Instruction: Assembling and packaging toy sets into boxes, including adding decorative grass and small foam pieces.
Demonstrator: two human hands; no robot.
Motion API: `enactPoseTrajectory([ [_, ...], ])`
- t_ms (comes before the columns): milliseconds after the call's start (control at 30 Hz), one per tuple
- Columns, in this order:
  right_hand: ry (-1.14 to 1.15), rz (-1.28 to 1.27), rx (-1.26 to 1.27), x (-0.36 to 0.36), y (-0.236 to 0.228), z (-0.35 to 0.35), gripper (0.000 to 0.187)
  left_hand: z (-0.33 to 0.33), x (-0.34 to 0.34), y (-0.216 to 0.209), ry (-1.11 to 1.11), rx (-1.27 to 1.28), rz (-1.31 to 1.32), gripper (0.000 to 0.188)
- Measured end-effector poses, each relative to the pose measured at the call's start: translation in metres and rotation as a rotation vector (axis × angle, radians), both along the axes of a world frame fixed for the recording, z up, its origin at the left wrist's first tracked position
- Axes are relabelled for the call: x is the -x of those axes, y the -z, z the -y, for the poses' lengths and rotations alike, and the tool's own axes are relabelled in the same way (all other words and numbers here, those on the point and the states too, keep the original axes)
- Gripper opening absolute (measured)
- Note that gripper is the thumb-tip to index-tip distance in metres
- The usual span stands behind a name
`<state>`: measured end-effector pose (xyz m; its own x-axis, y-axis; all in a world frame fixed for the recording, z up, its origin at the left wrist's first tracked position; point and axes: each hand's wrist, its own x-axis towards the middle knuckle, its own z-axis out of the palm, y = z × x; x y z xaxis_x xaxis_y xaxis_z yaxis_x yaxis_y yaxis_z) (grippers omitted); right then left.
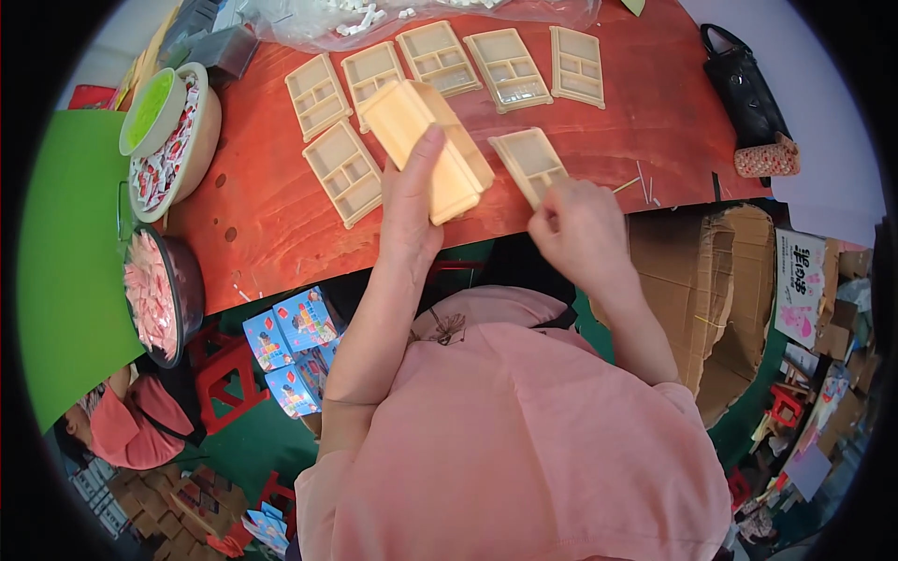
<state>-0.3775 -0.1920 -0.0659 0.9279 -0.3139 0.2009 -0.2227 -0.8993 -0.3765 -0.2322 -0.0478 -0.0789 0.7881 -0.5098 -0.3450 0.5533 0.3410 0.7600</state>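
Observation:
My left hand [412,201] is wrapped round a tan plastic box-like piece [407,117], held tilted above the table with the thumb along its near side. I cannot tell whether it is one piece or several nested. Fingers curled, my right hand [580,229] closes on the near end of a beige compartment tray [526,157] at the table's front edge; its fingertips are partly hidden. Beyond my hands, similar trays lie in a loose row, among them one tray [508,70] with clear, shiny bits in its end compartment. Another tray [343,176] lies left of my left hand.
A clear plastic bag [318,23] with white pieces lies along the back of the red table [262,178]. At left stand a bowl of wrapped packets [201,131] and a dark tub of pink packets [187,290]. A black pouch [739,93] is at right; a cardboard box [692,290] stands below.

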Motion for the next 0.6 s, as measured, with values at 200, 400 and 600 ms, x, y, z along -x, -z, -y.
enactPoseTrajectory([
  [200,-0.029,-0.012,-0.039,-0.038,0.021,-0.017,0.021,-0.004,-0.008,0.004,-0.102,-0.050,0.070,0.054],
  [400,0.315,0.256,0.053,-0.072,0.052,0.085,0.022,-0.021,0.009,-0.011,-0.096,-0.063,0.069,0.057],
  [600,0.174,0.259,0.232,-0.092,0.071,0.122,0.017,-0.002,0.007,-0.024,0.021,-0.072,0.054,0.061],
])
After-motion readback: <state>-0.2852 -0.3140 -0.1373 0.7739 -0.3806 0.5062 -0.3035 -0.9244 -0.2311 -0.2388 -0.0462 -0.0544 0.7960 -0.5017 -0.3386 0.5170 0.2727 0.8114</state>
